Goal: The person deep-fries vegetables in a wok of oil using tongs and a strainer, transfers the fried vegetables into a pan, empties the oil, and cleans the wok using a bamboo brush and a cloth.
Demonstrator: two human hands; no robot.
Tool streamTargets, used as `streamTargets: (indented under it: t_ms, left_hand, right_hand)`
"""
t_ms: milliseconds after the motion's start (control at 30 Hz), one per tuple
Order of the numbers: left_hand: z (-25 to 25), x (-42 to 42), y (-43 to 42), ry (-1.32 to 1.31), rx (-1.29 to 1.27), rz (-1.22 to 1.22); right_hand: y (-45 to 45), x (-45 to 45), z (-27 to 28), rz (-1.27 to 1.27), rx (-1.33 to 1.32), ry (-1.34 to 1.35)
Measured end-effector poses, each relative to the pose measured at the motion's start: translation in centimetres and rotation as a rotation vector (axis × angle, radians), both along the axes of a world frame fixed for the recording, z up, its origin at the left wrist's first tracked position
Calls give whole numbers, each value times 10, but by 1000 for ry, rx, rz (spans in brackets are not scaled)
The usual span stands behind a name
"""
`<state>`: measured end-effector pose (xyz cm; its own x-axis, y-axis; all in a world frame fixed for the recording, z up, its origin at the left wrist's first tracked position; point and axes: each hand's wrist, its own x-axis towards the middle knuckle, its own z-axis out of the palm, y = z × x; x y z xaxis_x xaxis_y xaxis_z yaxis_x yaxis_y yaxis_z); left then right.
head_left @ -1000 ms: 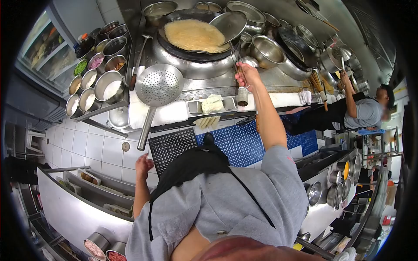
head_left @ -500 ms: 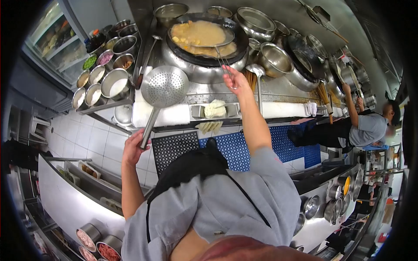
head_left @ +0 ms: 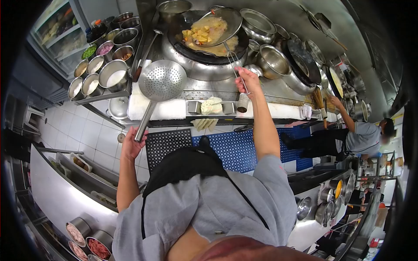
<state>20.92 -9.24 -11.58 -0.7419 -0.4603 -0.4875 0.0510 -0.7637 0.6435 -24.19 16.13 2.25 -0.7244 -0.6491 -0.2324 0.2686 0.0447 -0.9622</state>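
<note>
My left hand (head_left: 132, 144) is closed around the lower end of the long metal handle of a perforated strainer ladle (head_left: 162, 81). Its round bowl, with nothing in it, hangs over the counter's front. My right hand (head_left: 248, 82) grips the wire handle of a mesh skimmer (head_left: 233, 21), whose basket is tilted above the wok. Yellow chunks of food (head_left: 201, 35) lie at the skimmer's left side. Below, the black wok (head_left: 177, 41) holds pale bubbling liquid, partly hidden by the basket.
Left of the wok stand several metal pots of ingredients, including a pot of white powder (head_left: 114, 76). A steel bowl (head_left: 273, 61) and a second wok (head_left: 298, 65) are to the right. Further right, a co-worker (head_left: 344, 135) reaches toward the stove. White cloths (head_left: 161, 109) line the counter edge.
My right hand has moved right, lifting and tilting the mesh skimmer so the yellow chunks show in it. The left hand and strainer ladle have shifted only slightly. The co-worker's arm has lowered.
</note>
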Motion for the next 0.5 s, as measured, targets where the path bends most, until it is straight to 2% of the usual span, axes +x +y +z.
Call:
streamTargets:
  t_ms: [100,200,233,300,333,400,500]
  left_hand:
    - [-52,15,-4,-71,58,-75]
    - [-97,42,14,-434,-109,-168]
    - [-126,59,20,-549,-179,-210]
    - [-241,119,23,-683,-295,-392]
    - [-269,153,33,-708,-666,-653]
    - [-300,202,65,-755,-799,-749]
    - [-313,249,117,-821,-62,-262]
  right_hand:
    - [2,2,18,6,143,124]
    - [-7,9,46,33,282,266]
    - [-11,11,53,46,326,312]
    - [-18,22,67,49,351,378]
    - [-20,24,72,67,371,416]
    - [-23,22,76,103,413,478]
    - [-30,23,77,124,462,584]
